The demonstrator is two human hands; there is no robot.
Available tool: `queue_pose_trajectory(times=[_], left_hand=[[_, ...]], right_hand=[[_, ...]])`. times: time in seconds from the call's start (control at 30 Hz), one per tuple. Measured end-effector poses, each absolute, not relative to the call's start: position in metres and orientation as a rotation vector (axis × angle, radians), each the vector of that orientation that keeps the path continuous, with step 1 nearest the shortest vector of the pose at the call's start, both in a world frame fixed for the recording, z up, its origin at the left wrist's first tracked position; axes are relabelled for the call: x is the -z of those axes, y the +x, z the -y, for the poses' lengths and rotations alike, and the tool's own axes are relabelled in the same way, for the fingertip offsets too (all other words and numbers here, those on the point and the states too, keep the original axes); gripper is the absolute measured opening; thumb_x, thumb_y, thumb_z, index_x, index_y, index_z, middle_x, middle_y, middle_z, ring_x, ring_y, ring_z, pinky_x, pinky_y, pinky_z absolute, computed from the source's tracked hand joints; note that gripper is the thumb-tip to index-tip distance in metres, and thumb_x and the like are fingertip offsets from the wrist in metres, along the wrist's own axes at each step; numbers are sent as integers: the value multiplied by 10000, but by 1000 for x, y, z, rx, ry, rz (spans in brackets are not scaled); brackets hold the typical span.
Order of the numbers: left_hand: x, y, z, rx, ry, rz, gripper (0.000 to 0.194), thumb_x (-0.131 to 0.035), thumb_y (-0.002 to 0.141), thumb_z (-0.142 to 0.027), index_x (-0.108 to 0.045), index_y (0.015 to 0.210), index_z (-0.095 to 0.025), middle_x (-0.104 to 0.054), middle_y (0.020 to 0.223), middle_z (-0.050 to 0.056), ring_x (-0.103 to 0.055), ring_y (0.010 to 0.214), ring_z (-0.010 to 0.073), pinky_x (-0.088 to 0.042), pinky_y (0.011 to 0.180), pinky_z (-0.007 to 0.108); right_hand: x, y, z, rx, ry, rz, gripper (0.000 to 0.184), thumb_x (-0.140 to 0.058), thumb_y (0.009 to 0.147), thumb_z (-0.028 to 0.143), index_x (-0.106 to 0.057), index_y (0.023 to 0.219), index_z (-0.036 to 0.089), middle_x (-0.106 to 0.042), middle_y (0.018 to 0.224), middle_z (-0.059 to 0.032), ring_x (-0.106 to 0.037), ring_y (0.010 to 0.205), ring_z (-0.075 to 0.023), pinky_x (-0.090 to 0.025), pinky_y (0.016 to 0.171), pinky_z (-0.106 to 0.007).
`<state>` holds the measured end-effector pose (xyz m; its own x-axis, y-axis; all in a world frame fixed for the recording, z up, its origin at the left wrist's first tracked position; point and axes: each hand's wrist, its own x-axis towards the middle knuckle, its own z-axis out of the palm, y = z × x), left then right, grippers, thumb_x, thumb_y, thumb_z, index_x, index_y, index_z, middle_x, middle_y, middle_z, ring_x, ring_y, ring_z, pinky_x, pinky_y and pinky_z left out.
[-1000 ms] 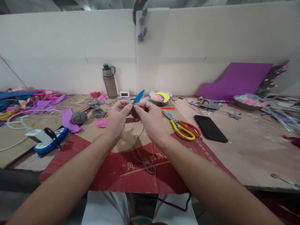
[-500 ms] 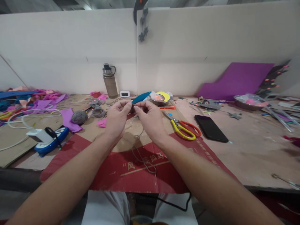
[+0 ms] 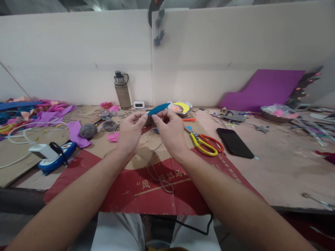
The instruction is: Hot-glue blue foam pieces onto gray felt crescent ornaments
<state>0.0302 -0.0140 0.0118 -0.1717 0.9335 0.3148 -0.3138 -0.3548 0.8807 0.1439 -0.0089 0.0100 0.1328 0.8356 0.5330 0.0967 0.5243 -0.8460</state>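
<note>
The blue piece (image 3: 160, 108) is up between the hands, above the near middle of the worktable (image 3: 274, 174), its free end slanting off to the right. A second ago that end stood more steeply; now it leans low, and the right thumb sits slightly farther from the left one. To me that looks like a change of angle and grip, with the piece well in hand. The left hand (image 3: 130, 134) pinches its lower end between thumb and finger, by a dark bit (image 3: 149, 122), and the right hand (image 3: 171, 134) pinches close beside. Just what lies beneath the fingertips I can't tell. Below, grey thread (image 3: 173, 188) trails over the red cardboard (image 3: 120, 195). Scissors (image 3: 202, 143) rest to the right, a phone (image 3: 235, 143) beyond them; a ball of yarn (image 3: 88, 131) sits to the left, and a bottle (image 3: 122, 94) stands behind.
</note>
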Motion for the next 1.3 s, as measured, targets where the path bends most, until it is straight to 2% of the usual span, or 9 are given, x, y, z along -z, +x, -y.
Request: queue_pose_trajectory(times=[0.17, 0.3, 0.47, 0.57, 0.73, 0.9, 1.03, 1.13, 1.3], left_hand=[[-12, 30, 14, -1671, 1170, -845, 229, -752, 695, -334, -609, 761, -168, -666, 721, -5, -677, 733, 157, -572, 815, 378], [-12, 29, 13, -1673, 1186, -829, 211, -739, 701, -328, -615, 759, -167, -677, 719, 2, -685, 755, 169, -573, 821, 384], [-11, 26, 13, -1622, 1191, -855, 229, -739, 705, -355, -630, 783, -169, -703, 778, 19, -688, 774, 171, -583, 790, 364], [-12, 24, 13, -1572, 1180, -884, 259, -744, 701, -373, -649, 818, -162, -710, 815, 33, -688, 766, 175, -588, 761, 360], [-15, 22, 14, -1523, 1143, -887, 261, -722, 709, -380, -674, 820, -149, -710, 795, 61, -689, 714, 196, -590, 709, 369], [-18, 22, 15, -1494, 1155, -916, 275, -812, 638, -339, -647, 744, -147, -667, 715, 26, -640, 642, 139, -593, 697, 337], [-18, 21, 14, -1516, 1129, -925, 259, -806, 645, -304, -637, 758, -143, -654, 707, 13, -622, 611, 122, -602, 692, 352], [-18, 21, 14, -1511, 1128, -916, 258, -798, 647, -285, -650, 807, -145, -678, 741, 23, -647, 637, 141, -604, 699, 370], [-16, 20, 11, -1562, 1190, -935, 252, -795, 660, -328, -639, 712, -138, -650, 665, 15, -640, 617, 146, -600, 686, 370]], right_hand=[[-11, 144, 9, -629, -923, 1327, 139, -638, 782, 275, -521, 760, 202, -497, 692, 33, -445, 646, -107, -390, 646, -280], [-12, 146, 6, -637, -938, 1251, 287, -707, 713, 279, -446, 822, 224, -431, 718, 53, -419, 652, -102, -381, 641, -272], [-14, 150, 3, -671, -974, 1379, 362, -663, 750, 358, -371, 593, 212, -342, 586, 62, -329, 588, -94, -297, 577, -274], [-12, 151, 0, -703, -989, 1364, 381, -652, 744, 383, -363, 566, 209, -321, 558, 69, -294, 565, -87, -271, 556, -273], [-8, 151, -6, -770, -964, 1326, 299, -632, 746, 403, -466, 609, 196, -357, 576, 61, -304, 563, -87, -286, 549, -270], [-9, 152, -1, -759, -952, 1366, 244, -634, 753, 376, -528, 637, 189, -387, 595, 47, -344, 591, -100, -326, 581, -269], [-11, 153, 4, -700, -962, 1426, 209, -625, 773, 366, -586, 679, 184, -413, 624, 32, -392, 646, -123, -347, 612, -271], [-12, 153, 6, -668, -946, 1458, 201, -615, 791, 350, -580, 682, 185, -436, 655, 23, -409, 670, -128, -355, 632, -274], [-9, 151, 4, -649, -976, 1485, 208, -624, 799, 359, -539, 717, 187, -493, 728, 8, -455, 721, -137, -382, 671, -281]])
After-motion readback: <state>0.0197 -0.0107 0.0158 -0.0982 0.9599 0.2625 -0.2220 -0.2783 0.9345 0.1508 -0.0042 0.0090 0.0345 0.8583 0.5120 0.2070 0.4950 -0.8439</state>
